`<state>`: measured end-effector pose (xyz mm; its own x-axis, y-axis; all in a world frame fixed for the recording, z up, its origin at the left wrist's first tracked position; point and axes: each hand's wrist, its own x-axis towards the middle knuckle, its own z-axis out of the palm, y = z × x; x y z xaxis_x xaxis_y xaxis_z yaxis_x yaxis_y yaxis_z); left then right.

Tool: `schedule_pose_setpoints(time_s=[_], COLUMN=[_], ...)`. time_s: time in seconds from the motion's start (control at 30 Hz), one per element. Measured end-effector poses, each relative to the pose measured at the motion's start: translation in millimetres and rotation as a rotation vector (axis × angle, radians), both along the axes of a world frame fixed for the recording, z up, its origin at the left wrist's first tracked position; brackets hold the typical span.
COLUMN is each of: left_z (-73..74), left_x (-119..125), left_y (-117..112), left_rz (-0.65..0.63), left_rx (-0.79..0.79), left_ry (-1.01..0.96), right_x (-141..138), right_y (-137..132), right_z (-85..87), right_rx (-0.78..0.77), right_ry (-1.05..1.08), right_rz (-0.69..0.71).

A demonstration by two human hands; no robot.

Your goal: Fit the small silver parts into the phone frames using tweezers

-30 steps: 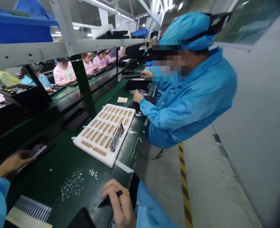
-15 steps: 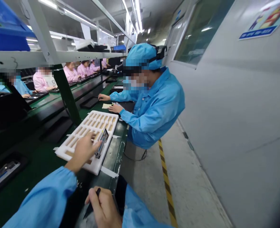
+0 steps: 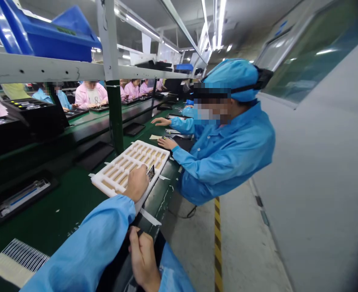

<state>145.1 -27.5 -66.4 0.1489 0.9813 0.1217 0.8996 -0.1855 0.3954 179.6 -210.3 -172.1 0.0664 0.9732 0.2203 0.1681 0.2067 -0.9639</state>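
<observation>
Left hand loosely curled at the right edge of our white foam tray. Fingers hidden, so we can't tell if it grips the phone-like device tilted just beyond, apparently propped there for handling. Right hand pinches a black stylus at the near edge of the green desk.

left hand: room above foam tray | obstacle: shelf post

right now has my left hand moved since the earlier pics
Yes. The left hand has moved toward the white foam tray, from well off the tray's left side to over its near edge.
</observation>
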Motion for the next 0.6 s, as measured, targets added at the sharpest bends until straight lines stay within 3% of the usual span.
schedule_pose_setpoints(time_s=[0.17,0.27,0.33,0.43,0.53,0.6], left_z=[36.2,62.0,70.6,62.9,36.7,18.0], left_x=[-15,-53,-86,-139,-182,-197], left_y=[-15,-44,-75,-136,-202,-241], left_rz=[-0.005,0.003,0.036,0.097,0.093,0.056], left_rx=[0.094,0.175,0.232,0.306,0.353,0.321], left_ry=[-0.080,-0.136,-0.166,-0.192,-0.178,-0.120], right_x=[2,3,3,3,2,-2], right_y=[1,5,9,17,21,21], right_z=[-2.3,-1.3,-0.9,-1.0,0.6,3.3], right_rx=[-0.100,-0.168,-0.197,-0.239,-0.254,-0.246], right_ry=[0.041,0.179,0.257,0.302,0.293,0.267], right_rz=[0.034,0.071,0.115,0.156,0.189,0.228])
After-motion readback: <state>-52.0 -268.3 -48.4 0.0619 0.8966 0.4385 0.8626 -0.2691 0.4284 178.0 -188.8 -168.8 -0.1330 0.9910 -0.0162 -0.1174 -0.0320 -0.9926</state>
